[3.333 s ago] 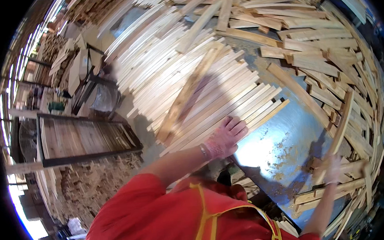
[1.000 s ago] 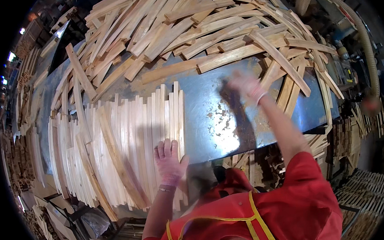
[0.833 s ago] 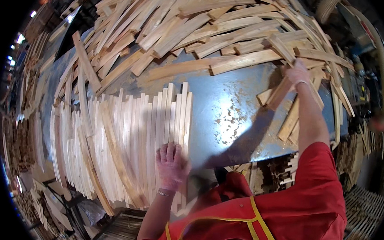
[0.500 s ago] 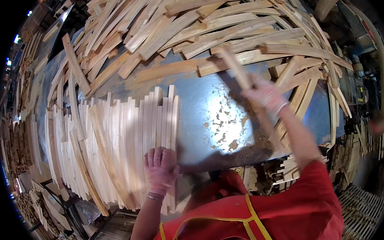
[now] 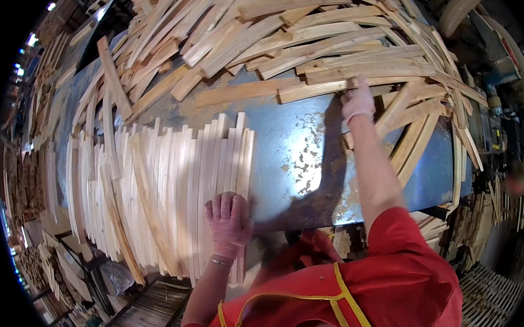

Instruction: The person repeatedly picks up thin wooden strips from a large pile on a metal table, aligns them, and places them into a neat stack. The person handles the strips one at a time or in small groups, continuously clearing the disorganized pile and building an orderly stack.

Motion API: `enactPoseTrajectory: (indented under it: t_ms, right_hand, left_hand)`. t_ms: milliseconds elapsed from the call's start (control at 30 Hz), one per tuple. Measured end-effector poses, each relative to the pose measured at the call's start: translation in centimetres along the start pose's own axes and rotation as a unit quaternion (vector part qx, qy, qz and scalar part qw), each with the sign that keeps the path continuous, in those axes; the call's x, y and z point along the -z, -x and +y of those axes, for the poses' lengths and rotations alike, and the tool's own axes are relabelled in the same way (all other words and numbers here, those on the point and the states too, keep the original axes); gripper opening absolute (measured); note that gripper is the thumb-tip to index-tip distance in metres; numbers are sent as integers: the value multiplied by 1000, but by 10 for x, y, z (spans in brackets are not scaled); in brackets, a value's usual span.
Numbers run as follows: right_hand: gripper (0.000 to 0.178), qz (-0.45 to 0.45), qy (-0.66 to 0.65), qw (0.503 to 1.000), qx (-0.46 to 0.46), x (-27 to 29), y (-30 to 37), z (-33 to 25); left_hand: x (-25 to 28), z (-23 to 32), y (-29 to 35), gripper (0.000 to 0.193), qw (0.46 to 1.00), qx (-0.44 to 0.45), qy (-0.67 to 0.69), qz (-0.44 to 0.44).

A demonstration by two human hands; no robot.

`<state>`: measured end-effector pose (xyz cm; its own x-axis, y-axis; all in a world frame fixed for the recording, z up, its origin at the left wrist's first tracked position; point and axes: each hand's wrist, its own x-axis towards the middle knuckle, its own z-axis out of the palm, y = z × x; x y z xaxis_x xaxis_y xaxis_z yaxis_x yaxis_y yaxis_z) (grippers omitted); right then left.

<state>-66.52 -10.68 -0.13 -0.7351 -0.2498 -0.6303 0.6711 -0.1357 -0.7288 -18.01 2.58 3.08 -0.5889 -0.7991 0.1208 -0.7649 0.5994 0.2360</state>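
My L hand [image 5: 227, 222] rests on the slat row [image 5: 179, 180], fingers bent; R hand [image 5: 358, 102] is at a loose plank [image 5: 311, 91]. Can't tell if either grips. Part done, I'd judge: row's side by side, big heap [image 5: 302, 39] left on tbl [image 5: 274, 163].

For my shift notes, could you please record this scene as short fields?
Left hand: gloved, on the row of wooden strips, near its right end
Right hand: gloved, at the near edge of the board pile; grip unclear
Wooden strips: side by side
Across them: darker slats, askew
Table: shiny bluish top with brown patches
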Motion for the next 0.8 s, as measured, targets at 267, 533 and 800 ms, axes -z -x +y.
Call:
enactPoseTrajectory:
  t_ms: [267, 533, 800]
  right_hand:
    - [26, -230, 58, 969, 69, 71, 43, 14]
    - [64, -222, 478, 850, 1, 184, 278, 135]
    - [50, -305, 617, 708, 155, 142, 225, 78]
  left_hand:
    - [-1, -6, 8, 70, 1000, -4, 17, 10]
    - [-24, -13, 13, 67, 999, -14, -32, 10]
    - [-2, 13, 10, 78, 994, -27, -38, -98]
